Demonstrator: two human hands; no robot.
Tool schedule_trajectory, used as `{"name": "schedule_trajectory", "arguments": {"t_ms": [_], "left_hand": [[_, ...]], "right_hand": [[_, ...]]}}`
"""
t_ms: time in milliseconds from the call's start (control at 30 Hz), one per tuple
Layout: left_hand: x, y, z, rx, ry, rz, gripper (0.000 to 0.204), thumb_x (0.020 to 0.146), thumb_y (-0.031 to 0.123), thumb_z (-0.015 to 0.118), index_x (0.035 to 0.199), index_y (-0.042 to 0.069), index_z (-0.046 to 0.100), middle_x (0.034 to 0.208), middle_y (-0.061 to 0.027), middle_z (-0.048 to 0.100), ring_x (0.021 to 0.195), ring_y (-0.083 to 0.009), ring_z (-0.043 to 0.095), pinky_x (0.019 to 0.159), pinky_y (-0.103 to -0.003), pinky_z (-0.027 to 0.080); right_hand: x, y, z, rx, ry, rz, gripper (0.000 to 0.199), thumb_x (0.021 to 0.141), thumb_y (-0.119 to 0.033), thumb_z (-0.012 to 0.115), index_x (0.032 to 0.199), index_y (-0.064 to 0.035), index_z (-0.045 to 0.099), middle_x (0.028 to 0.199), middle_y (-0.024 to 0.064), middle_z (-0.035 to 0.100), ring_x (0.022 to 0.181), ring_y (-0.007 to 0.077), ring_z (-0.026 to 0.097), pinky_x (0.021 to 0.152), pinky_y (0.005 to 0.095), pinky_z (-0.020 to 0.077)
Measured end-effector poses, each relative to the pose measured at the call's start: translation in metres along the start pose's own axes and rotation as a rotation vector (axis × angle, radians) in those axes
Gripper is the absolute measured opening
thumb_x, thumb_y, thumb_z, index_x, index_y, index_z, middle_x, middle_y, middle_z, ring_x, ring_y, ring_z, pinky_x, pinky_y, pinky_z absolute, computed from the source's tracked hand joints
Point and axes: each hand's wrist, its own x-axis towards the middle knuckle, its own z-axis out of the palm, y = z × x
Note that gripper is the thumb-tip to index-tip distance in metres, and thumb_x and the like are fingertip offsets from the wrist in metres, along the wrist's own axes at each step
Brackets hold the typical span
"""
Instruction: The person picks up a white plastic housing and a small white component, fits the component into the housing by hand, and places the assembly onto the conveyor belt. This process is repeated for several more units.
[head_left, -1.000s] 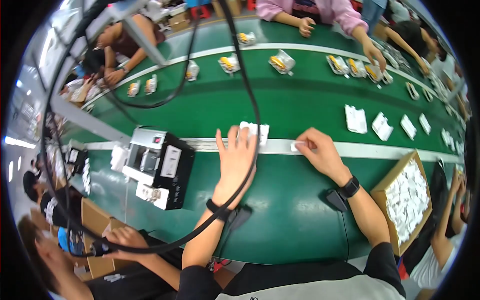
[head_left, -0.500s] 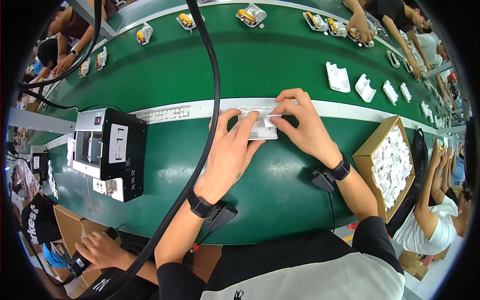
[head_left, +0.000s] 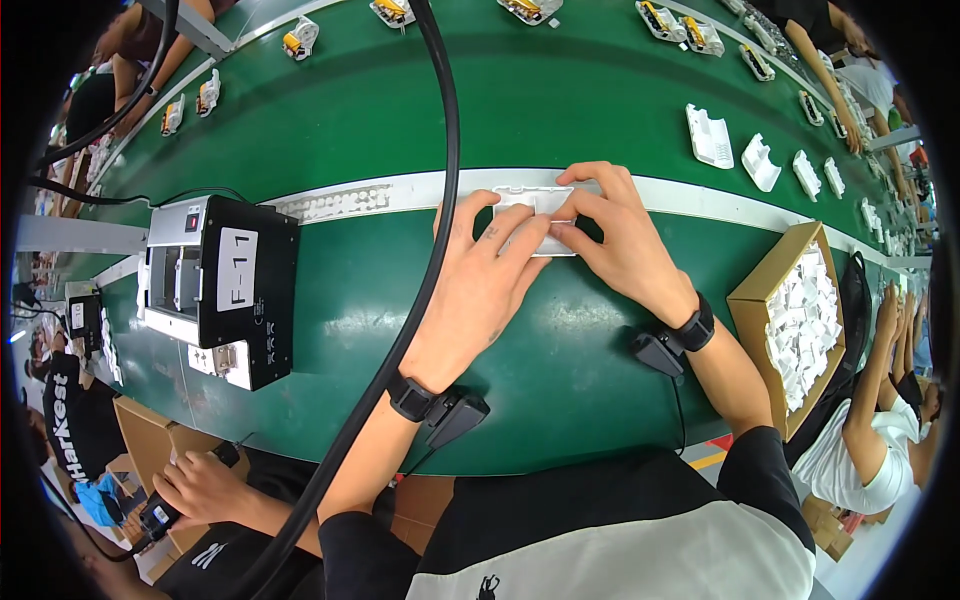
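We have the white plastic panel [head_left: 530, 197] just above the middle of the frame, lying across the lower edge of the pale strip [head_left: 415, 188] and onto the green table [head_left: 560, 350]. Our left hand [head_left: 475, 275] is half open, its fingers reaching over the panel's left and middle parts and its thumb near the lower edge, holding the panel down. Our right hand [head_left: 630, 245] comes in from the right, thumb and index finger nearly together at the panel's right half, the other fingers bent loosely above; those fingertips hide what lies under them, so we cannot tell whether a small piece is in that pinch. To work well here, we judge that the left hand should press flat and evenly, so the panel does not rock on the strip's edge, while the right fingertips work lightly and squarely on it, without dragging it sideways. We should also mind the black cable [head_left: 451, 150] hanging through the upper middle, as it cuts across our view of the left hand's edge. The carton [head_left: 750, 318] at the right, full of small white pieces [head_left: 805, 325], stands well apart from our right fingers.
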Motion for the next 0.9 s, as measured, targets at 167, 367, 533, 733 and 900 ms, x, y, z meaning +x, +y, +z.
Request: {"name": "schedule_trajectory", "arguments": {"t_ms": [167,367,533,733,900], "left_hand": [[0.001,-0.001,-0.001,0.027,0.002,0.014,0.047,0.089,0.02,0.08,0.133,0.013,0.064,0.128,-0.002,0.065,0.127,-0.0335,0.051,0.106,-0.049,0.045],[0.005,0.001,0.001,0.014,0.008,-0.001,0.047,0.09,0.023,0.08,0.133,0.013,0.066,0.129,-0.0008,0.065,0.127,-0.0316,0.052,0.111,-0.052,0.044],[0.003,-0.001,0.001,0.035,-0.002,0.017,0.05,0.088,0.024,0.081,0.135,0.015,0.066,0.129,0.0011,0.065,0.127,-0.0289,0.053,0.115,-0.057,0.04],[0.003,-0.001,0.004,0.046,0.01,0.013,0.05,0.085,0.025,0.083,0.132,0.016,0.069,0.127,0.0026,0.065,0.126,-0.027,0.054,0.116,-0.061,0.036],[0.005,0.0,0.002,0.08,0.007,0.03,0.049,0.084,0.025,0.084,0.13,0.018,0.071,0.124,0.0029,0.065,0.125,-0.0267,0.054,0.115,-0.06,0.037]], "right_hand": [[0.002,0.001,-0.003,0.016,-0.004,0.019,0.012,0.089,-0.007,0.079,0.094,-0.0035,0.069,0.131,0.0094,0.06,0.114,0.0298,0.06,0.098,0.0401,0.0502],[0.003,0.01,-0.001,0.06,0.021,0.008,0.012,0.089,-0.006,0.08,0.096,-0.0029,0.071,0.127,0.0091,0.06,0.105,0.0275,0.064,0.091,0.0382,0.0529],[0.005,0.003,-0.009,0.024,-0.023,0.021,0.012,0.089,-0.007,0.079,0.094,-0.0029,0.07,0.124,0.0093,0.06,0.108,0.0284,0.062,0.092,0.0388,0.052],[0.005,0.003,-0.009,-0.036,-0.056,0.042,0.014,0.091,-0.01,0.078,0.091,-0.0034,0.066,0.12,0.0088,0.059,0.106,0.0297,0.06,0.089,0.0391,0.051],[0.005,0.006,-0.012,-0.064,-0.068,-0.011,0.013,0.09,-0.009,0.077,0.097,-0.0039,0.067,0.119,0.008,0.06,0.107,0.0297,0.061,0.09,0.0394,0.0509]]}}
